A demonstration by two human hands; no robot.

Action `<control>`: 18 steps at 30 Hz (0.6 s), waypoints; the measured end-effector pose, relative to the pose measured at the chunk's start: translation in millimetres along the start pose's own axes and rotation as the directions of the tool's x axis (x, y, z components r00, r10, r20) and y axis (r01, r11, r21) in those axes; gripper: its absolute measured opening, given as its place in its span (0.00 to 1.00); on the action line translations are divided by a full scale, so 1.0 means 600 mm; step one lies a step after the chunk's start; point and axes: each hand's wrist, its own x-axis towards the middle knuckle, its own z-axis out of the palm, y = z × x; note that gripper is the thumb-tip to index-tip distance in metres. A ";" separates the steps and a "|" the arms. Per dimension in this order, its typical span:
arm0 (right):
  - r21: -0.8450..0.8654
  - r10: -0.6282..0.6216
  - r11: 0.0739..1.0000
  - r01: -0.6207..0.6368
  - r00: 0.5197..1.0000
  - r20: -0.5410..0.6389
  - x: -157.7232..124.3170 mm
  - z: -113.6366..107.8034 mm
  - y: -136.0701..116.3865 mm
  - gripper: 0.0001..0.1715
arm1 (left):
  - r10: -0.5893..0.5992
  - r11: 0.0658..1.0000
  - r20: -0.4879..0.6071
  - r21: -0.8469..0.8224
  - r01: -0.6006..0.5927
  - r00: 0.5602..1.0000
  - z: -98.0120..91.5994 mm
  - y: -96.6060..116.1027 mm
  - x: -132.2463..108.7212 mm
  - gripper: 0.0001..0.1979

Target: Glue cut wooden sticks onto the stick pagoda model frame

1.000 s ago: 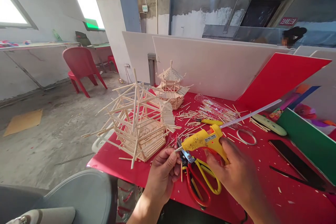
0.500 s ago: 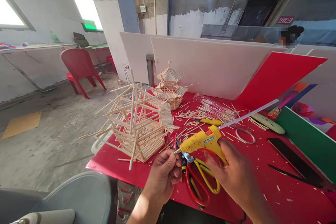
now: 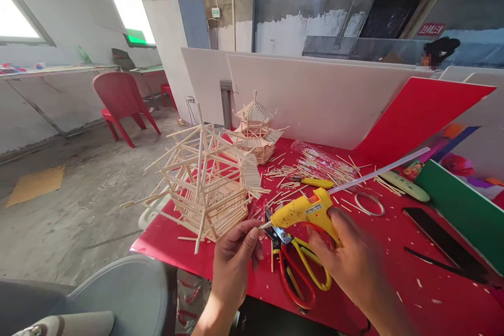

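The right hand (image 3: 348, 252) grips a yellow glue gun (image 3: 301, 210), the left hand (image 3: 235, 254) pinching a pale sliver (image 3: 260, 227) near its nozzle (image 3: 267, 225).

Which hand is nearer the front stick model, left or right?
Left. The left hand is close by the front stick model's near right side, at the yellow glue gun's nozzle; the right hand, gripping that gun, is farther right.
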 end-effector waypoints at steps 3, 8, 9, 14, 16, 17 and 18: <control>-0.002 -0.002 1.000 0.002 1.000 0.009 -0.001 0.002 0.002 0.15 | 0.041 0.999 -0.002 0.027 -0.041 0.999 -0.002 0.001 -0.001 0.14; -0.007 0.012 1.000 -0.012 1.000 0.016 -0.008 0.007 0.007 0.15 | -0.046 0.999 0.015 -0.019 0.046 0.999 0.007 0.010 -0.003 0.14; -0.005 0.016 1.000 -0.016 1.000 0.019 -0.010 0.008 0.008 0.15 | -0.060 0.998 0.013 -0.018 0.061 0.998 0.009 0.011 -0.004 0.14; 0.017 0.028 0.999 -0.028 0.999 0.017 -0.018 0.013 0.014 0.14 | -0.049 0.999 0.002 0.010 0.049 0.999 0.015 0.012 -0.005 0.14; 0.015 0.037 0.999 -0.037 0.999 0.011 -0.019 0.014 0.016 0.14 | -0.045 0.999 0.004 0.021 0.045 0.999 0.014 0.009 -0.005 0.14; 0.008 0.042 0.999 -0.042 0.999 0.007 -0.020 0.015 0.017 0.13 | -0.046 0.999 0.006 0.024 0.046 0.999 0.013 0.008 -0.004 0.14; 0.001 0.047 0.999 -0.047 0.999 0.004 -0.020 0.016 0.017 0.13 | -0.046 0.999 0.008 0.027 0.046 0.999 0.013 0.006 -0.004 0.14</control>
